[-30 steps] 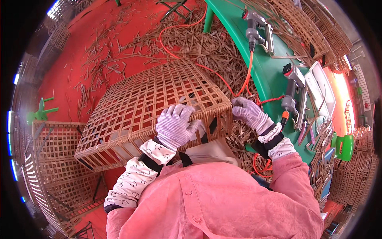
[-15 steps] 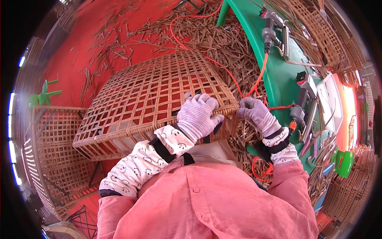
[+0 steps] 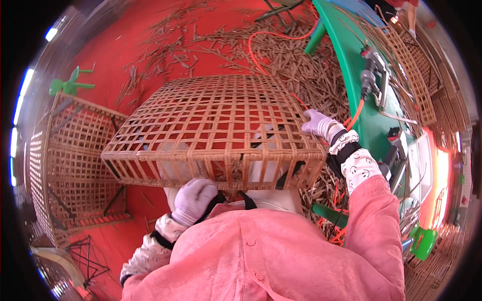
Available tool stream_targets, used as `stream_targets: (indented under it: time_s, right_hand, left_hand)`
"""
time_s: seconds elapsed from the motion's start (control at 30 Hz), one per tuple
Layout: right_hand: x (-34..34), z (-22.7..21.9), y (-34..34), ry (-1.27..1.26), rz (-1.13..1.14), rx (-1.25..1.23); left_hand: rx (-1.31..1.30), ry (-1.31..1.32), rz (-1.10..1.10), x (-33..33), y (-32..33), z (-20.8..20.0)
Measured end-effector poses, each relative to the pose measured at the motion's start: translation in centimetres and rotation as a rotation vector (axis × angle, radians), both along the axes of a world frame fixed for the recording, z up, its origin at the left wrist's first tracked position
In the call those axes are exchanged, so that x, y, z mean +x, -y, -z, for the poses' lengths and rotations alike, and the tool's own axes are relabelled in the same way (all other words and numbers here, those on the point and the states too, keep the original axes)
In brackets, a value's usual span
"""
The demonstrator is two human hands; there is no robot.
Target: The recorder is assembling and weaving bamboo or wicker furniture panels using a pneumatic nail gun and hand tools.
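A large brown woven rattan panel with a shallow side, like a basket [image 3: 216, 110], lies across my lap, its open lattice showing my light-coloured legs beneath. My right hand [image 3: 320, 125], in a lilac striped glove, is closed at its right edge, fingers bent around the rim. Low at the front, my left hand [image 3: 193, 201] in a matching glove is curled against the lower edge of the basket's near side. Its fingertips are hidden, so what it holds cannot be made out.
Another woven basket [image 3: 83, 165] on a dark frame stands at left. Cut rattan strips [image 3: 301, 65] litter the red floor [image 3: 135, 30]. On the right, a green table [image 3: 341, 45] holds a grey air tool [image 3: 369, 75] with an orange hose [image 3: 357, 114]. A co-worker's arm [image 3: 411, 20] shows far right.
My left hand has left the basket's upper near edge and moved down and left to its lower edge. The basket has turned more squarely to me, and my right hand is farther along its right edge.
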State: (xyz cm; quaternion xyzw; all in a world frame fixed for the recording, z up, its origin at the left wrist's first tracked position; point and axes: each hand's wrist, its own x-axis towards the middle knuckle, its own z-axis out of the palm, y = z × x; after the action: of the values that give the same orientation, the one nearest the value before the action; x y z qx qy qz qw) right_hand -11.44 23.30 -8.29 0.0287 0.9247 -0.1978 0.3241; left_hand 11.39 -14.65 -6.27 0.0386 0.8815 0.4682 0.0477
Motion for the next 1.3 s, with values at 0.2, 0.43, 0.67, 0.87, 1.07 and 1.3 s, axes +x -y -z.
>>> stream_targets:
  time_s: [0.2,0.43,0.67,0.87,1.07,1.3]
  right_hand:
    - [-0.3,2.8,-0.7,-0.157,-0.069,-0.086]
    - [0.2,4.5,-2.8,-0.247,0.18,-0.327]
    - [4.2,-4.8,5.3,-0.026,0.425,-0.983]
    - [8.3,-11.3,14.0,0.138,0.421,-1.013]
    - [12.9,-13.2,19.1,0.147,0.115,-1.073]
    - [16.3,-14.2,24.1,0.666,-0.225,-0.861]
  left_hand:
    - [1.161,0.841,-0.802,3.5,3.2,4.4]
    - [1.475,0.317,-1.333,-2.7,-0.8,7.5]
    - [1.024,-0.042,-1.329,-8.2,7.6,6.0]
    - [0.898,0.33,-1.3,-10.0,17.4,7.6]
    - [0.798,0.425,-1.06,-8.8,20.1,6.7]
    - [0.688,0.426,-0.944,-6.4,21.4,4.9]
